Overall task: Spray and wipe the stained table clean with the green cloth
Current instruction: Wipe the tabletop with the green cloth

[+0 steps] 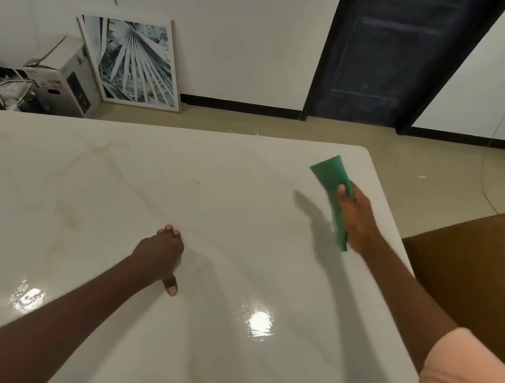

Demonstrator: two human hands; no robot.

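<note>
My desk runs out past the left and bottom edges, so its full span is lost. The green cloth is partly hidden behind my right hand, its outline smeared by motion. My left hand covers its own fingertips, so whether they touch the desk I cannot tell. The brown chair is cut off at the right edge.

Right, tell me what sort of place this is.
Probably a home dining room: a glossy white marble-look table, a tan leather chair beside it, and a framed palm-leaf print leaning against the wall.
</note>
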